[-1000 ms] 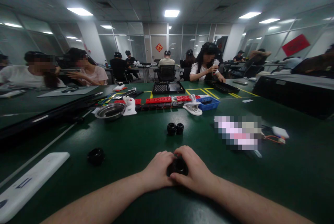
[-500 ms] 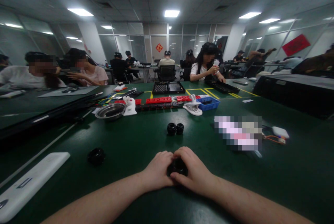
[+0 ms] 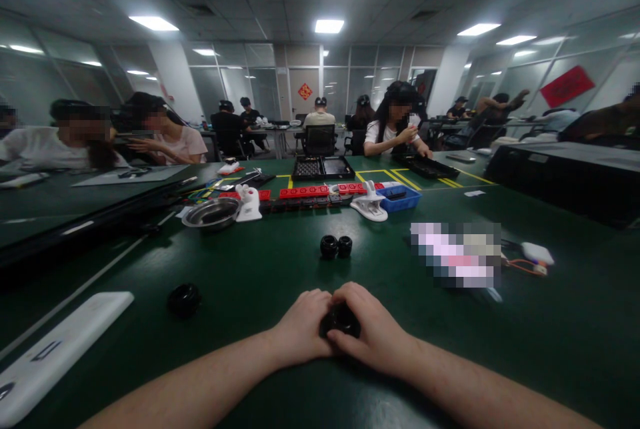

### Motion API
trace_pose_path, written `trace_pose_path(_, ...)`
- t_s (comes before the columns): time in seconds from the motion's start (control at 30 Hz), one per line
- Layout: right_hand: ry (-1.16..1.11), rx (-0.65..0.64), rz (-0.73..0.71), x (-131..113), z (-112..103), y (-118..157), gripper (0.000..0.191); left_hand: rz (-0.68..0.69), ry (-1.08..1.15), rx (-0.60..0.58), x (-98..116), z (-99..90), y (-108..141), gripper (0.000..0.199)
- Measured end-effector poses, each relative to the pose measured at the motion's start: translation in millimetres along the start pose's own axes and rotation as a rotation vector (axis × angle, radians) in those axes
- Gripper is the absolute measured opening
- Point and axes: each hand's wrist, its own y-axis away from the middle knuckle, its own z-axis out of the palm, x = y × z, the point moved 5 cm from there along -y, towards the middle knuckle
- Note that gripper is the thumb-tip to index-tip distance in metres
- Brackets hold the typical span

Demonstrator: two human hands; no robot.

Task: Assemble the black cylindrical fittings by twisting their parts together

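Close to the table's near edge, my left hand and my right hand meet around a glossy black ring-shaped piece. The right fingers and thumb curl over its top and near side. On the other side, the left hand is closed against it, its fingertips partly hidden. A dark hollow shows in the middle of the piece. Two similar black ring-shaped pieces stand side by side farther ahead. Another black ring-shaped piece lies off to the left, apart from both hands.
A white panel lies at the left. Ahead are a metal bowl, a red strip, white clamps and a blue bin. A blurred-out item lies to the right. Several people sit beyond.
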Motion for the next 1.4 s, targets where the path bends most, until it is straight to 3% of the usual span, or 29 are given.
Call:
trace_pose_path(0.2, -0.128, -0.065, -0.178, -11, 0, 3, 0.043, -0.074, -0.020, 0.008, -2, -0.6, 2, 0.033)
trace_pose_path(0.43, 0.006, 0.020, -0.022, -2, -1, 1, 0.032, -0.002, -0.005, -0.017, -1, 0.6, 0, 0.042)
trace_pose_path(0.53, -0.045, -0.020, -0.068, -4, 0, 1, 0.028, -0.036, -0.019, -0.013, -2, 0.1, 0, 0.034)
trace_pose_path(0.7, -0.125, -0.042, -0.205, -10, -2, 4, 0.044, -0.068, -0.023, 0.002, -4, 0.3, 0, 0.032)
trace_pose_path(0.97, -0.015, 0.032, -0.022, 0, -1, 1, 0.033, -0.008, -0.007, -0.012, 1, -1.6, 0, 0.043)
trace_pose_path(1.2, -0.107, -0.017, -0.175, -8, -1, 4, 0.048, -0.053, -0.020, 0.001, -1, -0.7, 1, 0.033)
trace_pose_path(1.4, -0.011, 0.045, -0.031, 0, -2, 2, 0.033, -0.005, 0.008, -0.010, 4, -2.7, 0, 0.042)
